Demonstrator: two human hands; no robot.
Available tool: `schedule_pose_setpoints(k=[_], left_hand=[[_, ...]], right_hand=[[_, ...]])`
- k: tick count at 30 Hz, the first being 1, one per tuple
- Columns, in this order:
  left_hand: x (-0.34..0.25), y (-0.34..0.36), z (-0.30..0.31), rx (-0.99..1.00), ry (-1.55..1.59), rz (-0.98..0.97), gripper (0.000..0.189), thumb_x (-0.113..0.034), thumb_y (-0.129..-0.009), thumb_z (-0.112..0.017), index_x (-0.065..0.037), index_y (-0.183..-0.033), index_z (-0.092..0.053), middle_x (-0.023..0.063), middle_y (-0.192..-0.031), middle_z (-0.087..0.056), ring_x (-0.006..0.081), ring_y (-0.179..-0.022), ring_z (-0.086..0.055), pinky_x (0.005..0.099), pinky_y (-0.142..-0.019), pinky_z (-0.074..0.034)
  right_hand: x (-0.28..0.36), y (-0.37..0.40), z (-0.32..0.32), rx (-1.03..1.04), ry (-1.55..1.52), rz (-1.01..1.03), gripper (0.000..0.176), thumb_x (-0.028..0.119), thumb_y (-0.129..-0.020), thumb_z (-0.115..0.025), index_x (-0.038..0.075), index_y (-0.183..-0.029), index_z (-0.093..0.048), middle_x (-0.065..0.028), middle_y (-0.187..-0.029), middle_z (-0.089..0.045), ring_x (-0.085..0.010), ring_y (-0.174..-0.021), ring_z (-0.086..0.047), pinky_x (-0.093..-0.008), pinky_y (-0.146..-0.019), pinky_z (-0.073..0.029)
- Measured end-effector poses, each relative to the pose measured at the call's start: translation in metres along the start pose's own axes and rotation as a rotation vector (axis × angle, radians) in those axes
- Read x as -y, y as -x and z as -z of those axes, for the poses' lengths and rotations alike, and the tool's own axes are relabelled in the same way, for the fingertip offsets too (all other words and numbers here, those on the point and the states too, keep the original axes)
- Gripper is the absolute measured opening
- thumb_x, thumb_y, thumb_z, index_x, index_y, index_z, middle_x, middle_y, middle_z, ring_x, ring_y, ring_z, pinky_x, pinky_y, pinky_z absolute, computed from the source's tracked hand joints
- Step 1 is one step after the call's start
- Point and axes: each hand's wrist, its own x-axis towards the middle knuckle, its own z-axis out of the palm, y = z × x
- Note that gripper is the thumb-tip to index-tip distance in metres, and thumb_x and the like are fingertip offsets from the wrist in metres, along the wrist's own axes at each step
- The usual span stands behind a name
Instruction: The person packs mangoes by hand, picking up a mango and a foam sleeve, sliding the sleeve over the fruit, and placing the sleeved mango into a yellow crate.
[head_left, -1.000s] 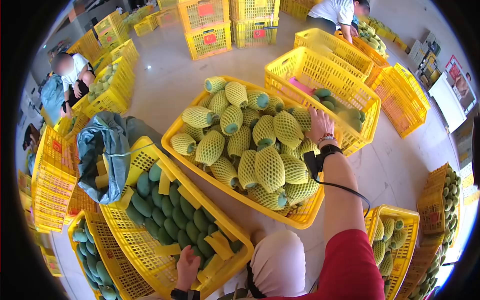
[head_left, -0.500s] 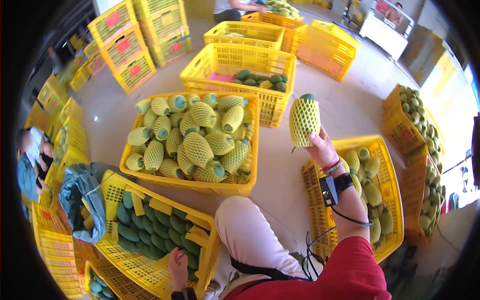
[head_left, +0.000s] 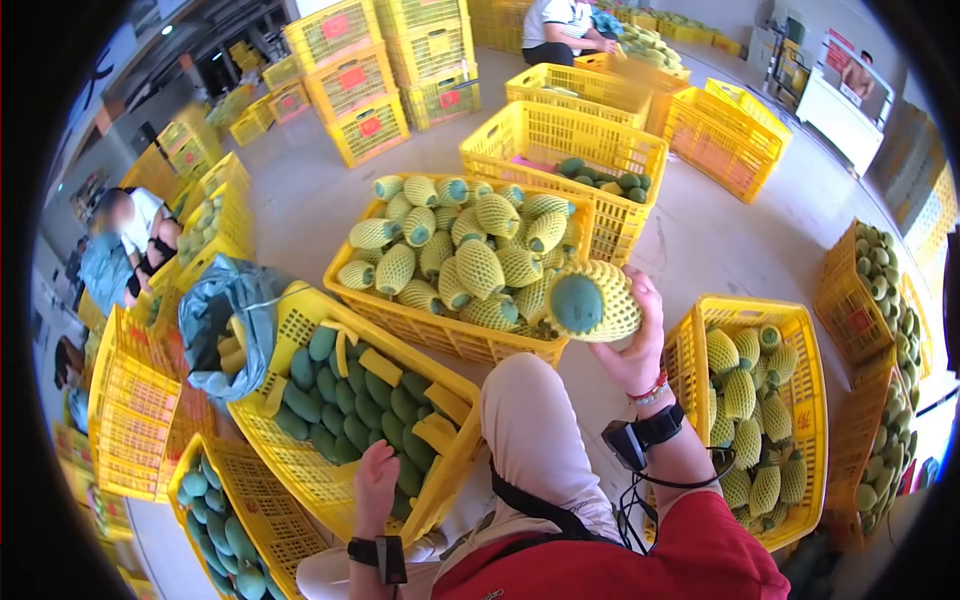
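Observation:
My right hand (head_left: 636, 335) is wrapped round a green fruit in a yellow foam net (head_left: 597, 301), its bare green end turned toward me, near the right edge of the middle crate. That yellow crate (head_left: 440, 330) is heaped with netted fruit. My left hand (head_left: 376, 484) hovers at the near side of a tilted crate (head_left: 300, 490) holding bare green fruit (head_left: 345, 400) and yellow foam pieces (head_left: 436, 432). Its fingers are slightly curled and apart, with nothing seen in them. Right of my knee is another crate (head_left: 815, 420) with netted fruit.
A blue plastic bag (head_left: 240, 310) holding yellow foam lies left of the tilted crate. Crates of fruit stand at lower left (head_left: 255, 500) and far right (head_left: 848, 300). Stacked crates (head_left: 350, 80) rise behind. Two people sit at the back (head_left: 560, 28) and left (head_left: 140, 225).
My right hand has tipped the netted fruit from upright to end-on and brought it beside the middle crate. My left hand stays by the tilted crate. The camera view has shifted left.

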Motion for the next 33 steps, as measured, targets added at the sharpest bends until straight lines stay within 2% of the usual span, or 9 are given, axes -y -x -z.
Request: schedule_pose_setpoints(k=[8, 11, 15, 17, 21, 23, 25, 30, 33], left_hand=[[0.008, 0.0, -0.001, 0.002, -0.014, 0.038, 0.037, -0.008, -0.084, -0.057, 0.001, -0.12, -0.049, 0.0137, -0.109, -0.059, 0.0169, -0.099, -0.056, 0.0265, -0.085, -0.044], [0.017, -0.004, 0.0, 0.004, -0.031, 0.039, 0.039, -0.011, -0.084, -0.059, 0.001, -0.119, -0.049, 0.0159, -0.109, -0.058, 0.0196, -0.096, -0.058, 0.0286, -0.084, -0.045], [0.041, -0.004, 0.011, 0.003, -0.03, 0.047, 0.038, -0.01, -0.083, -0.059, 0.002, -0.118, -0.05, 0.0144, -0.105, -0.059, 0.0191, -0.095, -0.058, 0.0285, -0.083, -0.046], [0.051, -0.004, 0.02, -0.023, -0.03, 0.053, 0.038, -0.01, -0.083, -0.059, 0.002, -0.118, -0.05, 0.0137, -0.104, -0.059, 0.0189, -0.095, -0.058, 0.0285, -0.082, -0.046], [0.061, -0.002, 0.039, -0.076, -0.097, 0.12, 0.037, -0.011, -0.082, -0.061, 0.002, -0.116, -0.051, 0.0133, -0.103, -0.059, 0.0181, -0.093, -0.059, 0.0282, -0.081, -0.047], [0.064, -0.002, 0.045, -0.101, -0.127, 0.157, 0.037, -0.011, -0.082, -0.061, 0.003, -0.115, -0.052, 0.0133, -0.103, -0.06, 0.018, -0.092, -0.059, 0.0281, -0.081, -0.047], [0.07, -0.004, 0.049, -0.109, -0.13, 0.186, 0.038, -0.012, -0.081, -0.062, 0.002, -0.115, -0.052, 0.0137, -0.102, -0.06, 0.0184, -0.092, -0.059, 0.0283, -0.081, -0.047], [0.081, -0.005, 0.058, -0.134, -0.136, 0.218, 0.038, -0.013, -0.081, -0.062, 0.002, -0.115, -0.052, 0.014, -0.103, -0.06, 0.0197, -0.093, -0.06, 0.0287, -0.081, -0.047], [0.084, -0.002, 0.064, -0.169, -0.1, 0.246, 0.038, -0.012, -0.082, -0.062, 0.003, -0.115, -0.051, 0.0145, -0.103, -0.06, 0.0204, -0.094, -0.059, 0.0294, -0.081, -0.047]], right_hand=[[0.001, -0.001, -0.016, -0.029, 0.083, 0.088, 0.08, -0.001, -0.056, -0.077, 0.007, -0.125, -0.038, -0.0202, -0.124, -0.045, -0.0366, -0.115, -0.047, -0.0448, -0.096, -0.039], [0.005, -0.002, -0.021, -0.069, 0.099, -0.155, 0.081, -0.002, -0.059, -0.072, 0.003, -0.13, -0.033, -0.0173, -0.122, -0.045, -0.0285, -0.114, -0.047, -0.0379, -0.095, -0.04], [-0.042, -0.025, -0.032, -0.211, -0.339, -0.61, 0.075, 0.01, -0.071, -0.069, -0.001, -0.132, -0.027, -0.0126, -0.122, -0.045, -0.0204, -0.11, -0.047, -0.0331, -0.093, -0.042], [-0.062, -0.048, -0.041, -0.18, -0.338, -0.64, 0.07, 0.014, -0.073, -0.068, -0.002, -0.13, -0.031, -0.0119, -0.117, -0.049, -0.0186, -0.104, -0.051, -0.0307, -0.089, -0.044], [-0.107, -0.079, -0.097, 0.176, -0.233, -0.478, 0.063, 0.018, -0.07, -0.071, -0.006, -0.121, -0.042, -0.0119, -0.104, -0.059, -0.0155, -0.093, -0.057, -0.0269, -0.081, -0.047], [-0.112, -0.088, -0.143, 0.319, -0.319, -0.673, 0.066, 0.021, -0.07, -0.072, -0.006, -0.121, -0.042, -0.0136, -0.102, -0.061, -0.0164, -0.09, -0.059, -0.0277, -0.078, -0.048], [-0.099, -0.092, -0.189, 0.406, -0.059, -0.731, 0.071, 0.031, -0.069, -0.072, -0.006, -0.121, -0.043, -0.0174, -0.099, -0.063, -0.022, -0.089, -0.062, -0.0307, -0.077, -0.05], [-0.106, -0.064, -0.285, 0.769, 0.107, -0.607, 0.08, 0.052, -0.068, -0.063, -0.006, -0.12, -0.044, -0.024, -0.1, -0.062, -0.0337, -0.093, -0.061, -0.0381, -0.081, -0.048], [-0.09, -0.049, -0.316, 0.68, 0.224, -0.787, 0.081, 0.052, -0.069, -0.062, -0.004, -0.122, -0.042, -0.0229, -0.098, -0.062, -0.0326, -0.094, -0.06, -0.0388, -0.081, -0.047]])
